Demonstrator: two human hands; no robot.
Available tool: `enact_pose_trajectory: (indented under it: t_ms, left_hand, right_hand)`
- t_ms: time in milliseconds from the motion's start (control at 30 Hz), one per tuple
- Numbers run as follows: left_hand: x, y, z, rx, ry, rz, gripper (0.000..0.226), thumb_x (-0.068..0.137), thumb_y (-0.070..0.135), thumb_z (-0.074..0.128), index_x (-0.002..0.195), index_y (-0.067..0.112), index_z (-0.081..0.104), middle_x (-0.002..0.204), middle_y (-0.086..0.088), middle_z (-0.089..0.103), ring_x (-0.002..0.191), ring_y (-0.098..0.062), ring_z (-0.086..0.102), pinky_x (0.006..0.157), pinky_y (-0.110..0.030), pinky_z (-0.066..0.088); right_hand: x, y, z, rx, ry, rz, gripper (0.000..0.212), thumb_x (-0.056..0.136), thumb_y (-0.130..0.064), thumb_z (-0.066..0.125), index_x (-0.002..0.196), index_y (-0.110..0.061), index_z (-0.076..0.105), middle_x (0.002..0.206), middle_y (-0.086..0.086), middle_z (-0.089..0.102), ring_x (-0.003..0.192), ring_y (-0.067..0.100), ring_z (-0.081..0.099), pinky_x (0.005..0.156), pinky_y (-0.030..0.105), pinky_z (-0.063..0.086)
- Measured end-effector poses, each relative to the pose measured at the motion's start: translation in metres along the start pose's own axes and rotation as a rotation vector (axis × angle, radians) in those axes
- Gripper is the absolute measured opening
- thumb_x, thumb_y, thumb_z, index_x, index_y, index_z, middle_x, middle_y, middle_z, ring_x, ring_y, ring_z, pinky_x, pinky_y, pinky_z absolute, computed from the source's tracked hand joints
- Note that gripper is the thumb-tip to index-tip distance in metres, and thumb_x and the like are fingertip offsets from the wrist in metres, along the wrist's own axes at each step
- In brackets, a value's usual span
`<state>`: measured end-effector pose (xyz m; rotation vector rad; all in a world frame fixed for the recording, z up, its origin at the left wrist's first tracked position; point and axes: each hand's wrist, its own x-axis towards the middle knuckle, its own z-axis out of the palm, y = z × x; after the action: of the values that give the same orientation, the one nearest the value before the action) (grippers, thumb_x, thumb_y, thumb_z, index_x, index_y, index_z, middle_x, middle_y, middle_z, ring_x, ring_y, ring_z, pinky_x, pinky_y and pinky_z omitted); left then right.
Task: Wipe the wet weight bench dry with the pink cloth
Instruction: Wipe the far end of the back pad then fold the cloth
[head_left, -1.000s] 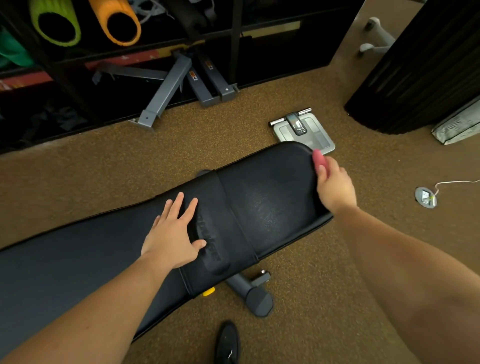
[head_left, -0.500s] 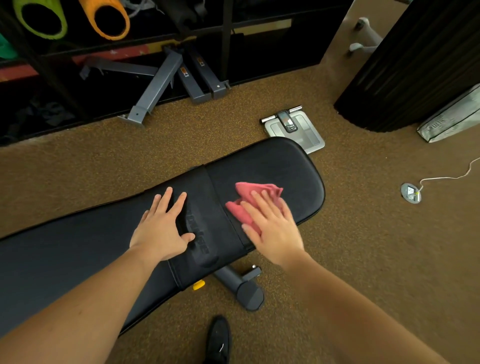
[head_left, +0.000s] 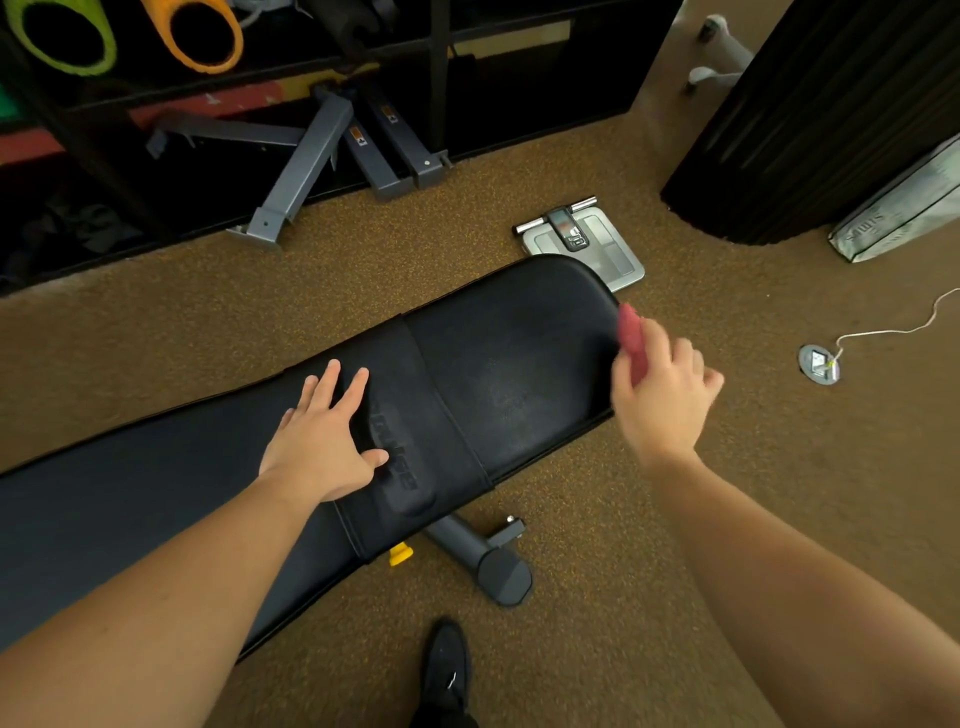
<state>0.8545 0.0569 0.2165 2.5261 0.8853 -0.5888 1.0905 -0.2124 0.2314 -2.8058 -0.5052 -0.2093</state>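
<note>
From the head view, my left hand (head_left: 324, 441) lay flat on the black weight bench (head_left: 509, 374), its fingers (head_left: 332, 382) straight and spread, just beside the seam between the two pads. My right hand (head_left: 662, 395) was at the rounded right end of the bench, blurred, and it gripped the pink cloth (head_left: 631, 338). The cloth stood out above my curled fingers (head_left: 691, 358) and touched the end edge of the pad; most of it was hidden in my palm. The pad surface between my two hands was free. Past the end of the bench there was brown carpet (head_left: 649, 545), with a grey scale (head_left: 587, 244) just beside the far corner. A floor socket (head_left: 820, 364) with a white cable lay well apart, to the right. My black shoe (head_left: 447, 665) stood near the bench foot (head_left: 493, 564).
</note>
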Motion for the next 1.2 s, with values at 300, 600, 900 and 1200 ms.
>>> enact_pose_trajectory:
  t_ms: [300, 600, 900, 1200]
  left_hand:
    - [0.001, 0.002, 0.0, -0.011, -0.017, -0.016, 0.107, 0.088, 0.051, 0.067, 0.157, 0.038, -0.013, 0.163, 0.008, -0.026, 0.153, -0.021, -0.015, 0.124, -0.048, 0.01]
    - [0.002, 0.0, 0.001, 0.008, -0.013, -0.004, 0.106, 0.088, 0.053, 0.066, 0.157, 0.038, -0.014, 0.163, 0.008, -0.027, 0.153, -0.021, -0.015, 0.123, -0.047, 0.01]
    - [0.0, 0.0, 0.001, 0.005, 0.003, 0.002, 0.107, 0.088, 0.052, 0.066, 0.157, 0.036, -0.013, 0.164, 0.005, -0.026, 0.153, -0.023, -0.014, 0.124, -0.048, 0.011]
    - [0.003, -0.001, 0.003, -0.006, 0.008, 0.0, 0.108, 0.088, 0.053, 0.067, 0.157, 0.038, -0.014, 0.163, 0.006, -0.027, 0.153, -0.022, -0.015, 0.124, -0.048, 0.011]
  right_hand:
    - [-0.103, -0.054, 0.054, 0.004, -0.323, -0.667, 0.047, 0.104, -0.047, 0.043, 0.147, -0.029, 0.049, 0.163, 0.004, 0.032, 0.152, 0.027, 0.024, 0.124, 0.052, 0.016]
    - [-0.012, 0.021, 0.038, 0.304, -0.238, -0.043, 0.047, 0.109, -0.044, 0.03, 0.153, -0.03, 0.034, 0.166, -0.012, 0.014, 0.154, 0.015, 0.011, 0.126, 0.04, 0.011]
    - [-0.017, -0.019, 0.014, 0.296, 0.054, -0.303, 0.042, 0.098, -0.019, 0.057, 0.139, -0.029, 0.06, 0.138, 0.012, 0.056, 0.122, 0.024, 0.054, 0.102, 0.04, 0.044]
    - [-0.05, -0.061, 0.055, 0.043, -0.377, -0.672, 0.042, 0.106, -0.039, 0.036, 0.148, -0.042, 0.043, 0.162, -0.009, 0.032, 0.154, 0.015, 0.018, 0.125, 0.048, 0.012]
